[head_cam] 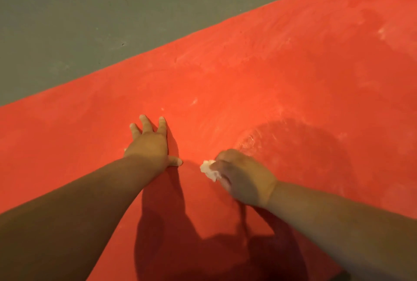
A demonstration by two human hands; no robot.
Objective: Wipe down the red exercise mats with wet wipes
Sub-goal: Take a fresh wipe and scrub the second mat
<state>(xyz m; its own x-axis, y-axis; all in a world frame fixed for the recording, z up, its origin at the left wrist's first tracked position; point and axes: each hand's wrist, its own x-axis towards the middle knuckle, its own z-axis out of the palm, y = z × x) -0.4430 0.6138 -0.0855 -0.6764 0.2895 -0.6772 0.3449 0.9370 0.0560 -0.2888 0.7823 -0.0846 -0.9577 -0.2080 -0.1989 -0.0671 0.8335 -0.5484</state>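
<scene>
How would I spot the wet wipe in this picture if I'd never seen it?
Start with the big red mat beside the grey floor. On it, the right hand grips a crumpled wipe, the only white lump there.

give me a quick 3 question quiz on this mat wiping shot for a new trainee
1. True or false: the left hand lies flat on the red mat with its fingers spread.
2. Pick one: the right hand holds A) a spray bottle, B) a bunched white wipe, C) nothing.
3. Fill the gap: beyond the mat's far edge lies bare floor of a ____ colour.

Key: 1 true; 2 B; 3 grey.
</scene>
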